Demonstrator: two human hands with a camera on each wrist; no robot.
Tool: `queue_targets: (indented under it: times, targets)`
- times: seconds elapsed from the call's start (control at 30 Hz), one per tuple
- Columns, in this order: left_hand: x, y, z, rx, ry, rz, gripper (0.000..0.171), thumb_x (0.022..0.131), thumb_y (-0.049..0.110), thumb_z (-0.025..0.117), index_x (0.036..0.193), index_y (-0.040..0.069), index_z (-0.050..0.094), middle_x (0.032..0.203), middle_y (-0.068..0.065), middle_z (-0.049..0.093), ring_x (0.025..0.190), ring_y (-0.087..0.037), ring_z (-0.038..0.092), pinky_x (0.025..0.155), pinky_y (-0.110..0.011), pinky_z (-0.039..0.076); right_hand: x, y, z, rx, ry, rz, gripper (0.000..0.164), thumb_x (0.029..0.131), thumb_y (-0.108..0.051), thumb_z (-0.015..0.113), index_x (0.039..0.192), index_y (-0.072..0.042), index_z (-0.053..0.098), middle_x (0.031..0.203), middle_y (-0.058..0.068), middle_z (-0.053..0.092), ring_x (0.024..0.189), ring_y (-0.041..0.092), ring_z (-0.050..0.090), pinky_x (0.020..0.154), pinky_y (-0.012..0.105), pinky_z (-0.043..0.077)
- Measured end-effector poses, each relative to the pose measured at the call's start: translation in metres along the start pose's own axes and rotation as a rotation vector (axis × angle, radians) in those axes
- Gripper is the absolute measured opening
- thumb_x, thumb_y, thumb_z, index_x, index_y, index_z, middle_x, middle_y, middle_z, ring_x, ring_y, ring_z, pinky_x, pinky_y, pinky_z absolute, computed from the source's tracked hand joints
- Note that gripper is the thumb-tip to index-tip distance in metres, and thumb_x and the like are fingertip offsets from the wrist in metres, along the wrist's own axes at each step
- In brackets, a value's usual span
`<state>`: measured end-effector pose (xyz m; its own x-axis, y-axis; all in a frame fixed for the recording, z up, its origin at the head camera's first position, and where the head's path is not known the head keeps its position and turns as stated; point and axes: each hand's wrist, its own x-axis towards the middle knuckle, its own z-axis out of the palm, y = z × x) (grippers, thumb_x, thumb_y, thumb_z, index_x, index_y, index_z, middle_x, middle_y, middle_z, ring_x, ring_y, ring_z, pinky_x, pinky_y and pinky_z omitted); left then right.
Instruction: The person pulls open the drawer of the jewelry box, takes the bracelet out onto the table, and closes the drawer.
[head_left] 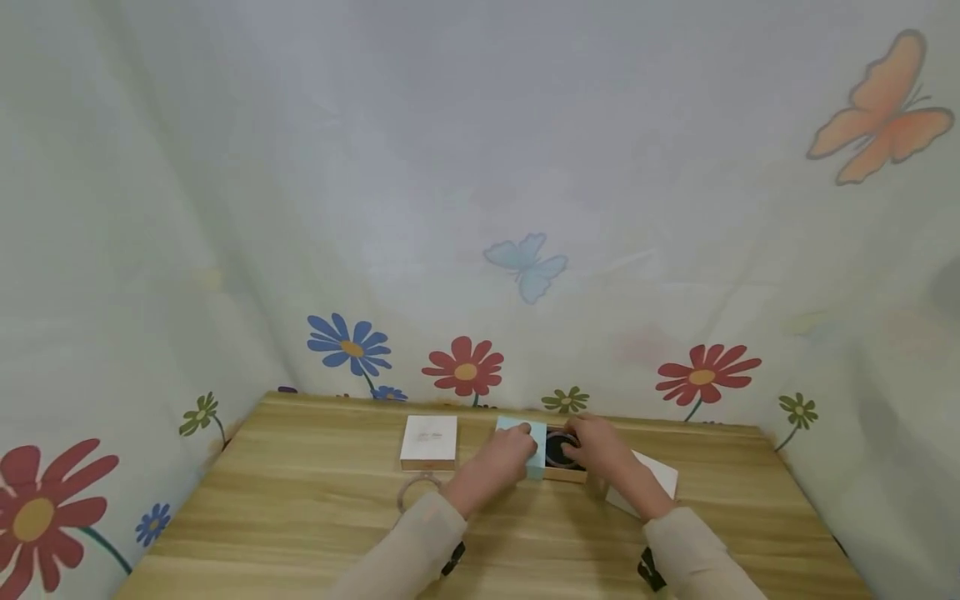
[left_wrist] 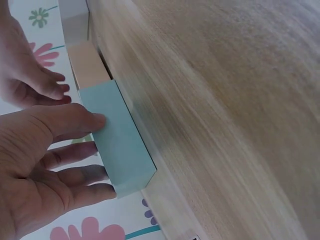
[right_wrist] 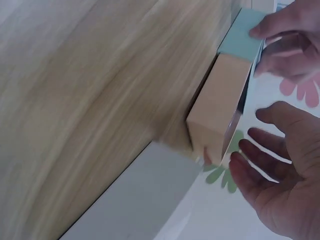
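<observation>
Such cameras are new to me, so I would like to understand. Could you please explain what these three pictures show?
No robot here: these are a person's two bare hands. The wide picture comes from a head-worn camera; the others come from a camera on each wrist. On the wood-grain table are a white square box, a thin round ring before it, and, at right, a plain white box-like piece partly behind the right forearm. Between these, the left hand has its grip on a light-blue rectangular sleeve. A peach-coloured tray sticks out of it, holding something round and black. The right hand is at the tray, fingers loosely curved; I cannot tell whether they touch it.
</observation>
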<state>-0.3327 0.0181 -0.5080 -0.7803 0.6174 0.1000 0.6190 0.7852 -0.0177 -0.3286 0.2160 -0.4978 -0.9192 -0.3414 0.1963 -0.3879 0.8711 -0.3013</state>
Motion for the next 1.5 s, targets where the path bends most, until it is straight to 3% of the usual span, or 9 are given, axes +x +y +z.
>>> queue_targets:
  times: [0.2,0.37,0.77,1.23,1.5]
  targets:
    - [0.002,0.002,-0.002,0.032,-0.018,0.019,0.01,0.086,0.012,0.081,0.094,0.016,0.078,0.091,0.002,0.058,0.076,-0.01,0.055,0.067,-0.029,0.053,0.003,-0.007,0.002,0.043,-0.076,-0.011,0.046,0.086,-0.018,0.083,0.123,0.004,0.066,0.115,0.018,0.064,0.093,0.029,0.061,0.077,0.044,0.053]
    - [0.002,0.002,-0.003,0.041,-0.029,-0.005,0.009,0.086,0.013,0.081,0.094,0.016,0.078,0.094,0.001,0.06,0.08,-0.012,0.06,0.074,-0.035,0.056,0.005,-0.012,0.004,0.003,-0.09,-0.069,0.054,0.083,-0.02,0.085,0.126,0.004,0.064,0.121,0.02,0.063,0.107,0.036,0.061,0.087,0.048,0.053]
    - [0.0,0.004,-0.002,0.042,-0.043,0.004,0.006,0.087,0.014,0.08,0.093,0.016,0.078,0.096,0.001,0.06,0.076,-0.011,0.056,0.069,-0.03,0.053,0.01,-0.017,0.007,0.023,-0.17,0.011,0.053,0.083,-0.023,0.086,0.124,0.003,0.065,0.121,0.018,0.062,0.109,0.035,0.06,0.09,0.047,0.052]
    - [0.001,0.007,-0.004,0.06,-0.003,0.007,0.011,0.088,0.011,0.078,0.097,0.017,0.078,0.09,0.003,0.057,0.072,-0.008,0.049,0.061,-0.024,0.047,0.024,-0.016,0.004,-0.019,-0.202,0.011,0.043,0.076,-0.012,0.088,0.113,0.004,0.07,0.11,0.019,0.063,0.102,0.036,0.061,0.088,0.05,0.053]
    - [-0.001,0.006,-0.004,0.069,-0.011,-0.014,0.014,0.087,0.012,0.078,0.1,0.017,0.078,0.091,0.002,0.056,0.073,-0.008,0.05,0.061,-0.024,0.047,0.025,-0.019,0.0,-0.027,-0.242,0.023,0.043,0.078,-0.011,0.084,0.117,0.001,0.069,0.12,0.021,0.062,0.109,0.038,0.059,0.088,0.05,0.052]
